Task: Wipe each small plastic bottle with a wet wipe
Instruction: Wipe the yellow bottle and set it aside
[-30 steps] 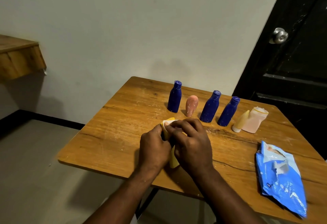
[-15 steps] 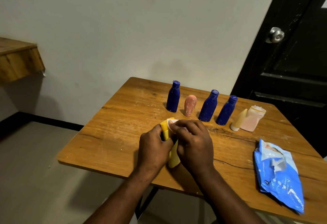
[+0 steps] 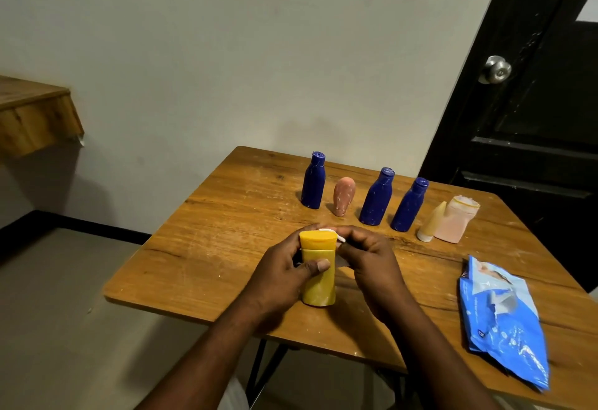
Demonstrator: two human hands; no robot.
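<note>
At lower centre of the frame, my left hand [image 3: 281, 277] is grasping the yellow bottle [image 3: 317, 267] upright above the counter [image 3: 210, 247] while my right hand [image 3: 369, 257] is pinching the wet wipe [image 3: 333, 234] at its cap, best worked firmly around the rim.

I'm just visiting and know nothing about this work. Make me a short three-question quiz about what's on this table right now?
1. How many dark blue bottles stand in the back row?
2. True or false: the left hand grips the yellow bottle.
3. Where does the blue wipes packet lie: (a) the table's right side, (b) its left side, (c) the floor?

Key: 1. Three. 2. True; the right hand presses a white wipe at its cap. 3. (a).
</note>
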